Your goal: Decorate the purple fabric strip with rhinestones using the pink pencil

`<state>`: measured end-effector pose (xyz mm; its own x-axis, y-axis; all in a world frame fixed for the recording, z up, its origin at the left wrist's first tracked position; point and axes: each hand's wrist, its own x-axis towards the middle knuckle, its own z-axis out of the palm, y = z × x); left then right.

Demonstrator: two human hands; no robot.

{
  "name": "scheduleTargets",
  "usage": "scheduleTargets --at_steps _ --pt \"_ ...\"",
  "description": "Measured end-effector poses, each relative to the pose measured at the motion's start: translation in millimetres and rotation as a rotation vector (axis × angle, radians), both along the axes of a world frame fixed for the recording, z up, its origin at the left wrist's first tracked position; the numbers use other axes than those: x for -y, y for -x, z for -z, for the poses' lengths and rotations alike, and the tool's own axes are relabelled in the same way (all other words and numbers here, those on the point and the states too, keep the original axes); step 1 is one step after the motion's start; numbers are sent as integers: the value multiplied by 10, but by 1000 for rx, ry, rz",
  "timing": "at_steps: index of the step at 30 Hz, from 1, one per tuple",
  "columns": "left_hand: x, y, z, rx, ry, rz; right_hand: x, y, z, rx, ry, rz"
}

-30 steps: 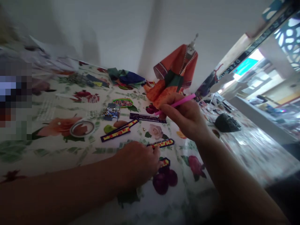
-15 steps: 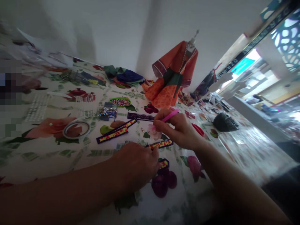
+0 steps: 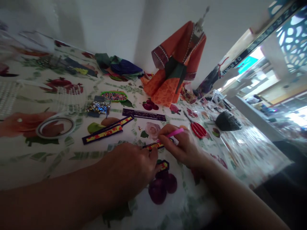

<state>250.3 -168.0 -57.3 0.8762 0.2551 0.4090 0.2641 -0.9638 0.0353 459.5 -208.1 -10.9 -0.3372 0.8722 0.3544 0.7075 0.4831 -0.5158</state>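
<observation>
My left hand point(image 3: 131, 161) presses its bent fingers and thumb on a fabric strip point(image 3: 153, 146) with a yellow-and-red pattern and dark purple edges. A pointed end point(image 3: 163, 166) of the same pattern shows below the thumb; whether it is the same strip is hidden. My right hand point(image 3: 183, 145) pinches a thin pink stick point(image 3: 177, 131), its tip close to the strip's upper edge. Two similar strips point(image 3: 104, 133) lie to the left, partly overlapping. Behind the hands lies a dark purple band point(image 3: 144, 114) with a row of light dots.
Red-handled scissors point(image 3: 198, 129) lie right of my right hand. Left are a tape roll point(image 3: 55, 127), a green-rimmed dish of beads point(image 3: 114, 95) and a beaded patch point(image 3: 98, 108). An orange doll-sized garment point(image 3: 177, 67) stands behind; a black bundle point(image 3: 227, 121) sits at right.
My right hand has come down with the pink stick, bringing its tip near the strip. My left hand stays on the strip. The view has shifted, and the scissors show more fully.
</observation>
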Motion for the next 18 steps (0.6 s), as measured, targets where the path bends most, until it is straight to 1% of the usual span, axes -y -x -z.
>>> scheduleTargets --at_steps 3,5,8,10,15,18 --pt "-2 -4 23 18 -10 6 15 -19 -1 22 -18 1" --pt "-6 -14 43 47 -25 -2 38 -48 -12 -8 -24 21" --pt "-6 -19 60 62 -29 0 68 -93 -34 -65 -1 64" --pt "0 -13 61 53 -25 6 77 -109 -42 -71 21 66" --pt "12 8 29 38 1 -14 57 -86 -9 -49 69 49" --pt "4 10 -14 0 22 11 42 -76 21 -27 78 42"
